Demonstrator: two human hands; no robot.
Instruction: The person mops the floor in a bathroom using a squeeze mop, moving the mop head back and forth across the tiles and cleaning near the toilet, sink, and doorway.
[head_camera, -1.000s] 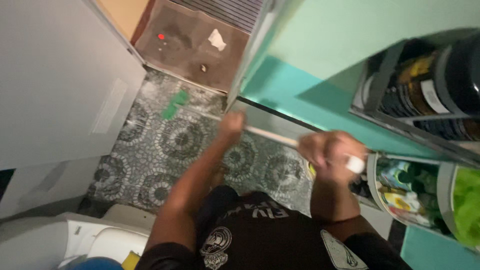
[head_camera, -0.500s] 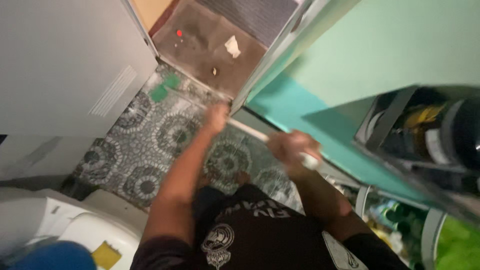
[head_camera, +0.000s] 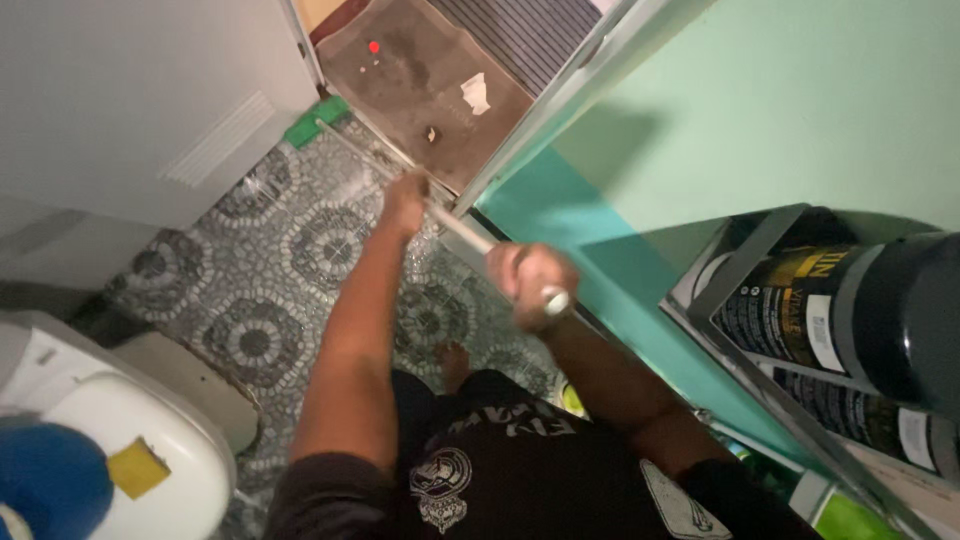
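Gripping broom handle both hands | door left | shelf right

A floor of grey mosaic tiles with dark round rosettes fills the middle of the narrow room. On the left stands a plain pale grey door panel with a slatted vent. A 2-tone green wall, mint above and teal below, runs along the right, with a metal wire rack of dark containers against it. Past the threshold lies a brown doormat. A white toilet cistern sits at the lower left. The light is dim.
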